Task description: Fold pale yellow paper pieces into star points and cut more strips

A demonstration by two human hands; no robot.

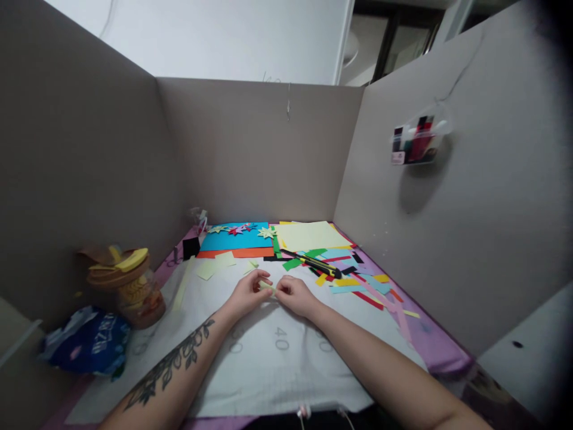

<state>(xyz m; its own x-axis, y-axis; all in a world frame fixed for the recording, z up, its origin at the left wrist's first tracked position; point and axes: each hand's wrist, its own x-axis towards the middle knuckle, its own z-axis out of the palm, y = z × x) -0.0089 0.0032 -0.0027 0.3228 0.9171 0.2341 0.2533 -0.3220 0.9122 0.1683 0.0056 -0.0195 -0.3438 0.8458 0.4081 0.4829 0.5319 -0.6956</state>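
Between my two hands, near the middle of the white sheet (264, 376), is a small pale green piece of paper (267, 286). My left hand (249, 291) has its fingers curled round the paper's left side. The fingertips of my right hand (295, 295) pinch at its right end. Just behind my left hand lies a small folded pale green piece (253, 264). Pale green paper squares (215, 266) are flat on the sheet to the left. A black and yellow cutter (319, 265) rests among coloured strips behind my right hand.
Folded paper stars (267, 233) lie on blue card (215, 241) at the back, beside pale yellow sheets (313, 236). Coloured strips (367, 298) are scattered right. A lidded jar (141, 295) and blue packet (89, 343) stand left. Grey panels (264, 149) surround the table.
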